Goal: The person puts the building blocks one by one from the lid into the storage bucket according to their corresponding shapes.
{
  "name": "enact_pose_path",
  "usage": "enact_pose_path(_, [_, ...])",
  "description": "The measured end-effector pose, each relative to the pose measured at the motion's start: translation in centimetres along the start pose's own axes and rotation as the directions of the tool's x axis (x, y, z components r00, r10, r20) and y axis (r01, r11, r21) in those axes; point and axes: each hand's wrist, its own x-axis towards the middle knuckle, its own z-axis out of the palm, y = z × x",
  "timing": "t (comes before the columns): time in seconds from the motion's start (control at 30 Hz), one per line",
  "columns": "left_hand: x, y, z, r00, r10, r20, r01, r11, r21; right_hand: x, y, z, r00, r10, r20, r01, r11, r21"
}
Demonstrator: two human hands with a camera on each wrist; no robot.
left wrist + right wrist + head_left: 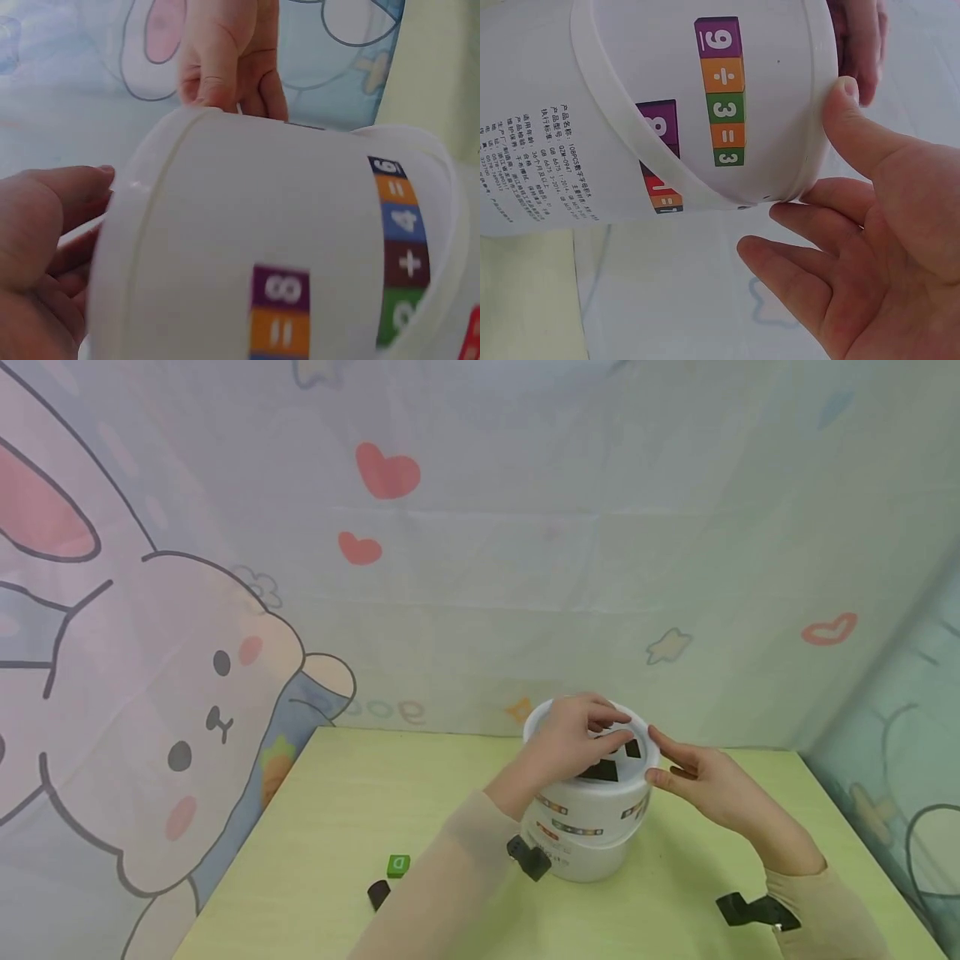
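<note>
A white round bucket [576, 860] with printed coloured number tiles stands on the table. Its white lid [637, 768] has black patches on top. My left hand [572, 737] lies over the lid, fingers loosely bent across it. At the right side of the rim is my right hand [716, 785], its thumb and index finger against the edge. In the right wrist view the thumb [847, 112] presses the rim, while the other fingers stretch out spread below. The white carrying handle [630, 120] hangs slantwise across the bucket's side.
A green block [398, 865] marked with a letter lies on the yellow-green table [360, 793], left of the bucket. Next to it is a small black piece [378, 894], partly behind my left sleeve. A printed cloth backdrop [480, 568] rises behind the table's far edge.
</note>
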Motion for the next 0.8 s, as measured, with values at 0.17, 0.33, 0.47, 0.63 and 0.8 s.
enact_pose_path(0.17, [-3.5, -1.2, -2.3, 0.978, 0.130, -0.166, -0.150, 0.982, -0.113, -0.2, -0.2, 0.1, 1.000, 0.006, -0.004, -0.006, 1.000, 0.020])
enact_pose_path(0.33, [-8.4, -4.2, -5.3, 0.947, 0.140, -0.290, -0.176, 0.979, -0.100, -0.6, -0.3, 0.1, 1.000, 0.017, -0.012, -0.017, 1.000, 0.013])
enact_pose_path(0.47, [-12.3, -7.6, -7.4, 0.952, 0.062, -0.300, -0.090, 0.993, -0.080, -0.8, -0.3, 0.0, 1.000, 0.017, -0.012, -0.017, 1.000, 0.017])
enact_pose_path(0.63, [-17.2, -11.6, -9.1, 0.969, -0.127, -0.214, 0.109, 0.990, -0.090, -1.0, -0.2, -0.1, 1.000, 0.016, -0.015, -0.016, 1.000, 0.018])
enact_pose_path(0.8, [-21.7, -14.8, -9.6, 0.966, -0.259, -0.015, 0.258, 0.966, -0.022, -1.1, -0.2, -0.1, 1.000, 0.013, -0.019, -0.013, 1.000, 0.008])
